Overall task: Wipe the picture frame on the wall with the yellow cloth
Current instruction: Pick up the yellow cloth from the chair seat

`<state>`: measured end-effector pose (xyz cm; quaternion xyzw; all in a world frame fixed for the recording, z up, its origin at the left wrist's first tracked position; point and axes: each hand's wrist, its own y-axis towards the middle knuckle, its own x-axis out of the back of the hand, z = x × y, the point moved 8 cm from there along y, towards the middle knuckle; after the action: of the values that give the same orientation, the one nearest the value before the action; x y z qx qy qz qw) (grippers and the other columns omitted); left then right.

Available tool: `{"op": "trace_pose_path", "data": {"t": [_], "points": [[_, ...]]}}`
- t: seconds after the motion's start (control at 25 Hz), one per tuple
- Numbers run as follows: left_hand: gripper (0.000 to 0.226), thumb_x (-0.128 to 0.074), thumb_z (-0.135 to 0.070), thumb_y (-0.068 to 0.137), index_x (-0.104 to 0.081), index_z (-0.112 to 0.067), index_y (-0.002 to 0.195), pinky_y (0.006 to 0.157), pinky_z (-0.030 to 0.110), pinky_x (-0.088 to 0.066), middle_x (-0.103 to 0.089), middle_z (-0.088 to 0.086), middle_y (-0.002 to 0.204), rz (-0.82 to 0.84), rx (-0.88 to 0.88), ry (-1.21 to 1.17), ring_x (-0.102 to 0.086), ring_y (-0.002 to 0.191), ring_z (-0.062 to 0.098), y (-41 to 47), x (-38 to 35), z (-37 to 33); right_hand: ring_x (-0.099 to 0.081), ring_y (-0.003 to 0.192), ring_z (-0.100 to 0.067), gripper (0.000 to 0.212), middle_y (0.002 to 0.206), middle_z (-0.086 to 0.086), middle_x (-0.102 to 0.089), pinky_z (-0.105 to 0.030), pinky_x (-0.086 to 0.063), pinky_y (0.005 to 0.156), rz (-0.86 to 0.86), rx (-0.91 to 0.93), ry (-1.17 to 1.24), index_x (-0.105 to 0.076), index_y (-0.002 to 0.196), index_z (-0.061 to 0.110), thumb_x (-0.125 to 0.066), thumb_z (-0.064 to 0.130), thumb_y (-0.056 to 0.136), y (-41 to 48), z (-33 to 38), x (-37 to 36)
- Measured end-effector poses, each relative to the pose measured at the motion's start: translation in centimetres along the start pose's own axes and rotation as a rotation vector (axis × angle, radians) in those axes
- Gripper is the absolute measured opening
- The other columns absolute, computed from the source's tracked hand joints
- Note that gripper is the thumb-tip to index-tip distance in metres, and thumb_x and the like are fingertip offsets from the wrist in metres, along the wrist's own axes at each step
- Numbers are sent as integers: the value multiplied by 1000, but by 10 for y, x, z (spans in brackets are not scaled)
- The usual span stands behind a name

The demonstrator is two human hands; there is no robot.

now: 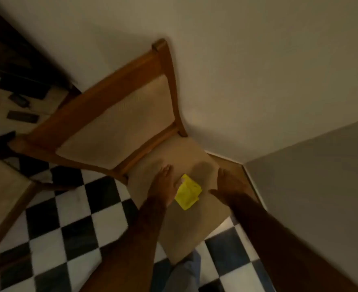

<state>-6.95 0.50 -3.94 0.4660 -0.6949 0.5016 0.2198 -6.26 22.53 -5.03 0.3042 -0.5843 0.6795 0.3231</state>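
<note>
cloth: yellow cloth (188, 192) lying on chair seat (195, 224), between hands
left hand (165, 186): flat, open, touching cloth edge
right hand (228, 184): open, empty
picture frame: out of view
risk: blurred, dim; fumbled pickup could drop cloth to floor

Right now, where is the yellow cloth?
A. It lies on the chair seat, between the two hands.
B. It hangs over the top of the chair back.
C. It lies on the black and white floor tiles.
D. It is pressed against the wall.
A: the yellow cloth lies on the beige chair seat, with the left hand at one side of it and the right hand at the other.
</note>
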Motion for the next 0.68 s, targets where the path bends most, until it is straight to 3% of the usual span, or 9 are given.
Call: {"op": "trace_pose_path", "data": {"t": [0.04,0.16,0.28,0.36,0.52,0.68], "points": [[81,-40,-57,99,-27,-1,156,124,36,-19,-31,20,163,70,59,-41,-26,153,32,8,-22,16,-29,153,-38,94,165,-25,-26,-47,-30,122,138,-54,32,-15,159,-4,-54,55,97,12,-5,-27],[75,-51,-44,101,-25,-2,157,123,36,-20,-30,20,164,191,217,-88,-27,153,32,18,-75,55,-30,153,-31,89,168,-14,-25,-42,-29,121,290,-120,239,-16,162,9,-59,49,96,36,-1,-70],[69,-54,-41,100,-31,-8,155,119,38,-30,-39,18,159,215,265,-109,-37,147,32,24,-111,65,-20,157,-30,94,171,-12,-16,-40,-19,125,332,-92,448,-11,164,12,-66,42,94,52,28,-108],[62,-57,-36,99,-38,-10,152,114,38,-37,-44,17,153,158,258,-118,-44,142,30,32,-116,64,-24,155,-33,98,169,-14,-19,-42,-24,123,289,-66,515,-12,163,12,-72,36,90,62,41,-118],[47,-64,-30,96,-59,-2,132,103,35,-43,-58,17,136,79,299,-173,-54,128,29,43,-116,68,-38,146,-34,81,160,-16,-38,-47,-37,117,179,-119,621,-36,156,11,-74,32,87,73,44,-130],[35,-74,-28,88,-68,-2,110,72,27,-44,-68,9,105,105,385,-468,-61,96,20,34,-109,63,-62,123,-32,54,134,-15,-66,-41,-52,99,252,-244,787,-64,133,7,-73,36,88,64,23,-120]]}}
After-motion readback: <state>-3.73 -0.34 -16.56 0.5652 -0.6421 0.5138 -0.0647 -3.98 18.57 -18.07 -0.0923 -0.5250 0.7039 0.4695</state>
